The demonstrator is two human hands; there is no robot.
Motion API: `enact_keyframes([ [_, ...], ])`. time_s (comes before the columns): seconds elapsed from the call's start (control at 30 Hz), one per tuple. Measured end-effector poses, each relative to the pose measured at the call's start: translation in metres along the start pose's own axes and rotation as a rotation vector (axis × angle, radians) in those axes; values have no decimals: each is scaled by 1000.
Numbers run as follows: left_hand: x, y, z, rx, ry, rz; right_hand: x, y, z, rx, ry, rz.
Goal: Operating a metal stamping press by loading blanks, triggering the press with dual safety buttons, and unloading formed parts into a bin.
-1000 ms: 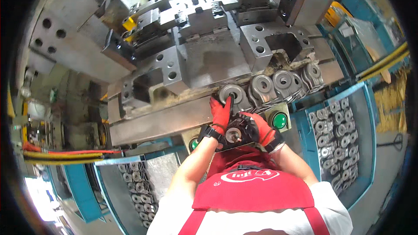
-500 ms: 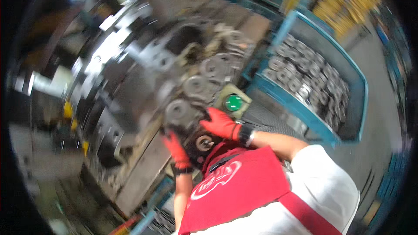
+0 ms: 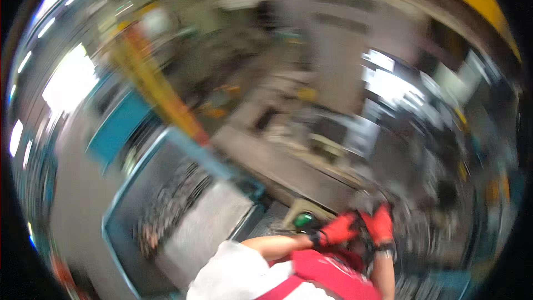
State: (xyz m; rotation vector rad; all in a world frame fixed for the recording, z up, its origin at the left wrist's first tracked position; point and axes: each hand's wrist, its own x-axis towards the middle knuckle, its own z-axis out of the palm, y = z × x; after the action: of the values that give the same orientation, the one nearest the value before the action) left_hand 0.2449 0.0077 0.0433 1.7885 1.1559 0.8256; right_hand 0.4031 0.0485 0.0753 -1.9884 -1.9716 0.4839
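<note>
Two red-gloved hands meet low in the blurred head view: left hand [image 3: 340, 229] and right hand [image 3: 381, 223] close around a dark round part [image 3: 361, 240], finger spread unclear, beside a green button [image 3: 303, 220].

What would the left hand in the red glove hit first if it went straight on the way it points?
Probably the right hand, also in a red glove: the left hand points across at it. Blur hides whether anything lies between them.
</note>
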Motion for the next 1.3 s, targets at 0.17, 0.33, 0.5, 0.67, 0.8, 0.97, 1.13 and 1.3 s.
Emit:
enact_keyframes([
  [0.17,-8,4,14,85,67,-177,87,179,105,344,-83,-299],
  [0.33,-12,-31,28,-4,264,-248,92,139,72,242,-29,-514],
  [0.5,-18,-23,26,-26,378,-325,40,98,0,185,-46,-364],
  [0.67,-24,-23,5,-55,483,-251,-5,29,-55,532,-205,-319],
  [0.8,-49,16,-45,-303,626,-241,-21,-15,-81,738,-211,-159],
  [0.97,-64,-19,-77,-377,807,-198,-6,-55,-131,667,-20,-288],
  [1.13,-73,-46,-97,-547,1056,-218,59,-49,-170,356,225,-355],
  [1.3,-103,-82,-120,-616,1170,-193,144,-78,-201,135,217,-1],
])
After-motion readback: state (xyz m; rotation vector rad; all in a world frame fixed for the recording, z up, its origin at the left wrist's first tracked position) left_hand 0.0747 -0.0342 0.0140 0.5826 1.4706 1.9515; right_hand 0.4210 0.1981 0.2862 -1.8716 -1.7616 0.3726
